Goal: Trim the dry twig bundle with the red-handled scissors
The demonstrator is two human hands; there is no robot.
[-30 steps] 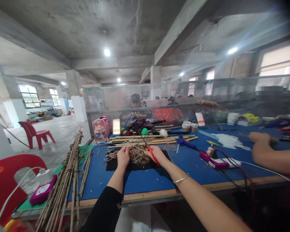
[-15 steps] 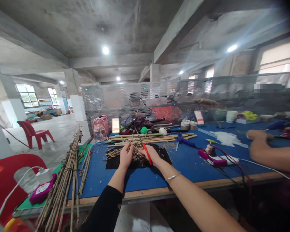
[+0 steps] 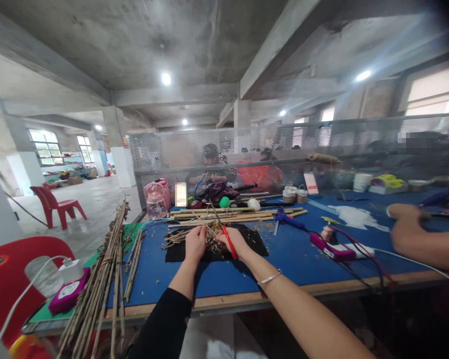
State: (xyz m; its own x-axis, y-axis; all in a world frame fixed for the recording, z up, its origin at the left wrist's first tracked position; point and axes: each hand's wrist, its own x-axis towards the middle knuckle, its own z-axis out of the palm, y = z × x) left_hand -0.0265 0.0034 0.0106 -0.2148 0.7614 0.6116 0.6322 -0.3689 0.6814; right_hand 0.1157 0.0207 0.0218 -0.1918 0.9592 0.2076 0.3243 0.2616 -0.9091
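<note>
Red-handled scissors [image 3: 230, 242] are in my right hand [image 3: 240, 244], their blades pointing up and away to the left. My left hand [image 3: 195, 244] is closed beside them, fingertips pinched on a thin dry twig that the fingers mostly hide. Under and between both hands lies a heap of short dry twigs [image 3: 179, 236] and brown bits. It rests on a black cloth [image 3: 257, 242] spread over the blue tabletop [image 3: 224, 286].
Long bundled sticks [image 3: 97, 279] lean over the table's left end. Pale rods [image 3: 247, 217] lie behind the cloth. To the right are a blue glue gun [image 3: 290, 219] and a purple power strip [image 3: 333, 248]. A co-worker's arm [image 3: 419, 232] rests at far right.
My left hand has drawn its fingers closer together over the twigs. The scissors stay in my right hand in nearly the same place. The whole view has shifted slightly.
</note>
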